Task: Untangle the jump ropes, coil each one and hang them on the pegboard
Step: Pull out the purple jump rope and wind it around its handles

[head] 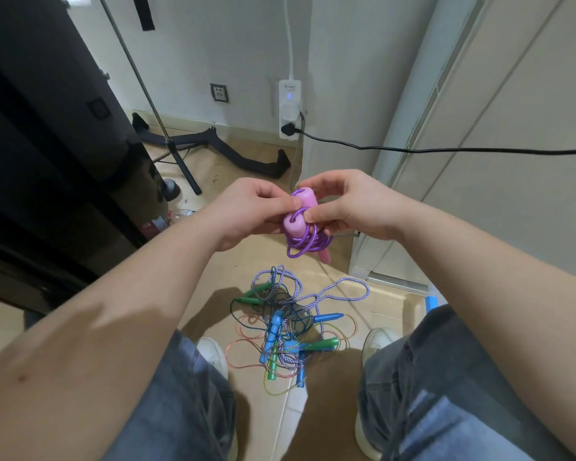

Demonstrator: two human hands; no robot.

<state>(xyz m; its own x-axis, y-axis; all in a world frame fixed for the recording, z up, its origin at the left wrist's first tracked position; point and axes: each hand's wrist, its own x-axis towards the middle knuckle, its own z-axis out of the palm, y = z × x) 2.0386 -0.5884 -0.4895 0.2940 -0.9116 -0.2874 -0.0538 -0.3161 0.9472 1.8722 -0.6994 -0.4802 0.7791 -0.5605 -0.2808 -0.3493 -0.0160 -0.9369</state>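
Both hands hold one purple jump rope [308,242] with two pink handles [295,225], its cord wound in loops around the handles. My left hand [250,211] pinches the handle tops from the left. From the right, my right hand [343,204] grips the bundle with the thumb on the cord. Below on the floor, between my feet, lies a tangled pile of jump ropes [290,331] with blue and green handles and striped, orange and dark cords. No pegboard is in view.
A tripod stand [177,151] and a black floor-stand base [246,158] sit by the wall ahead. A white power strip [290,109] hangs on the wall with a black cable [446,149] running right. Dark furniture [47,128] fills the left; white cabinet doors [479,161] stand right.
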